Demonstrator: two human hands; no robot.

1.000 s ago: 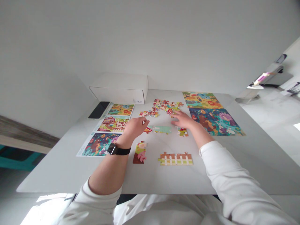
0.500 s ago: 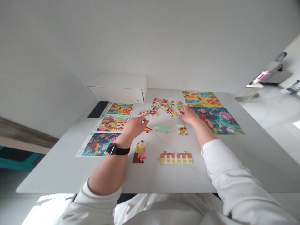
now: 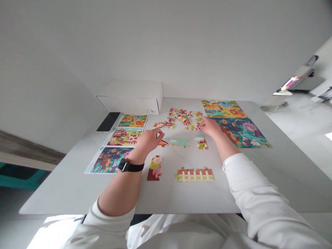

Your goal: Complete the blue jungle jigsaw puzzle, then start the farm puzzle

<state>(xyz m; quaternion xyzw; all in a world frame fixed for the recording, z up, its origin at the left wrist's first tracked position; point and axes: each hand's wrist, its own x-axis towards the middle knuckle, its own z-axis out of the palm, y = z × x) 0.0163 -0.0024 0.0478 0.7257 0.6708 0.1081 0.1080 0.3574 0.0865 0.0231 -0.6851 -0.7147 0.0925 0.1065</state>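
Observation:
My left hand (image 3: 149, 140) hovers over the white table (image 3: 77, 186) with fingers curled in a pinch beside a small red piece (image 3: 163, 142); what it holds, if anything, is hidden. My right hand (image 3: 210, 126) reaches into the right edge of the pile of loose puzzle pieces (image 3: 181, 117), its fingers closed on a piece there. A pale green joined section (image 3: 179, 142), a small tractor section (image 3: 201, 142), a pig section (image 3: 155, 168) and a fence strip (image 3: 194, 175) lie nearer to me.
Two finished puzzles (image 3: 232, 122) lie at the right. A reference sheet with three pictures (image 3: 120, 141) lies at the left, with a black phone (image 3: 109, 121) beyond it. A white box (image 3: 132, 97) stands at the back against the wall.
My right hand moved from the table's middle out to the right edge of the loose pile and closed its fingers there. My left hand stayed nearly still.

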